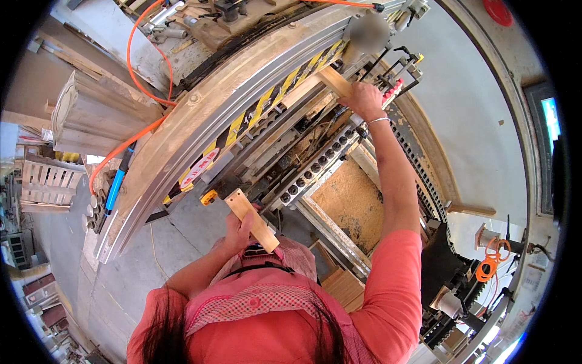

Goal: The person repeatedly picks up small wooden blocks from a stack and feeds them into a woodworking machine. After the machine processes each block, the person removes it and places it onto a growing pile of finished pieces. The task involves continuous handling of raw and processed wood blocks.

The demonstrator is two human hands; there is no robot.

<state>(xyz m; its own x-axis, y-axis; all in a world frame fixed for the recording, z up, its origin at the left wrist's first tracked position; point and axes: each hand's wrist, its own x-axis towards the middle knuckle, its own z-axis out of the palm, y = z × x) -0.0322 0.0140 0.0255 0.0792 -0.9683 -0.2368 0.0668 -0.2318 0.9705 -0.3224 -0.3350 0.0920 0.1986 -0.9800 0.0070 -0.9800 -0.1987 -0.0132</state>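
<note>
My left hand (237, 230) is closed around a short wooden block (253, 221) in front of my body; small dark holes show at the block's far end. With my right arm stretched forward over the machine, my right hand (365, 101) grips the near end of a second wooden block (334, 81). That block lies at the machine's far side, near a long pale wooden strip (302, 92) beside the black-and-yellow striped band (267, 100). My fingertips on the right are partly hidden by the hand itself.
A rail with a row of dark round holes (321, 162) crosses the machine bed. Sawdust (348, 197) fills a frame below it. An orange hose (128, 142) and a blue air gun (115, 189) hang at the left. Black-handled clamps (403, 60) stand at the far right.
</note>
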